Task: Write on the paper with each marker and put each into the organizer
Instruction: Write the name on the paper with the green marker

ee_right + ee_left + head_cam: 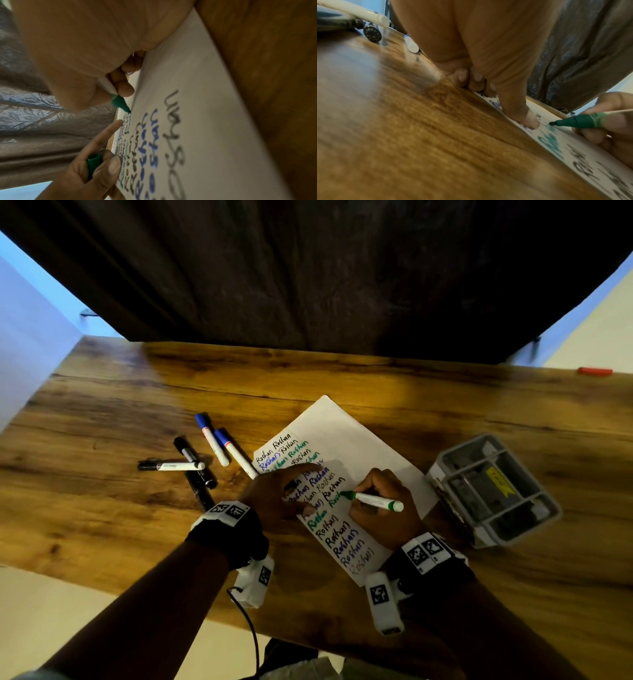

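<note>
Right hand [380, 505] pinches green marker [375, 501], left hand [277, 494] grips its cap [93, 164]; organizer [493, 491] beside paper [346, 440].

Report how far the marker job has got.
Done: nothing is stowed; the grey plastic organizer holds no markers. In hand: right hand writes with the green-tipped white marker on the white paper sheet; left hand holds its green cap. Left: five markers on the table.

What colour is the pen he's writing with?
Green: the marker in the right hand shows best in the left wrist view.
</note>
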A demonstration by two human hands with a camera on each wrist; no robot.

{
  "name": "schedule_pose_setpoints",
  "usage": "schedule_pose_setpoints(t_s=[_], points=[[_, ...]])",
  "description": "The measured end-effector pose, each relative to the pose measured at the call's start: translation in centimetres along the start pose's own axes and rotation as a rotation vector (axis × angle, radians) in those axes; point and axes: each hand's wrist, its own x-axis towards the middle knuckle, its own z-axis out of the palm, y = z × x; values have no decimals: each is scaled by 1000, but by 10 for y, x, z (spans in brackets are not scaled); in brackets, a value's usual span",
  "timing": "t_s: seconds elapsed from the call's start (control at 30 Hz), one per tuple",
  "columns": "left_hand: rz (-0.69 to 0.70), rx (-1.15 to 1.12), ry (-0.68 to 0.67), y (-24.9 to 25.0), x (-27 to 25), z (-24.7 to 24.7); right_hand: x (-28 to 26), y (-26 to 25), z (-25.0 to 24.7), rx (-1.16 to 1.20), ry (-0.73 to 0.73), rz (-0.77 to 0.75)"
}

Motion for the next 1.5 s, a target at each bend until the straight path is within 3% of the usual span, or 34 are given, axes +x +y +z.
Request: schedule_pose_setpoints(t_s=[0.67, 0.77, 0.87, 1.07, 1.3, 1.37, 1.5], points=[[4, 2, 0, 1, 0, -1, 0, 2, 0, 13, 19, 55], [25, -31, -2, -1, -1, 0, 1, 0, -4, 86, 46, 91], [20, -23, -6, -2, 0, 0, 3, -5, -9, 302, 87, 138], [-13, -26, -21, 1, -1, -1, 5, -12, -17, 446, -69, 292], [-41, 9, -124, 17, -4, -18, 18, -52, -54, 338, -163, 221], [-30, -2, -84, 20, -4, -25, 20, -65, -63, 372, -142, 200], [123, 79, 39, 25, -5, -38, 24, -95, -70, 349, -189, 205]])
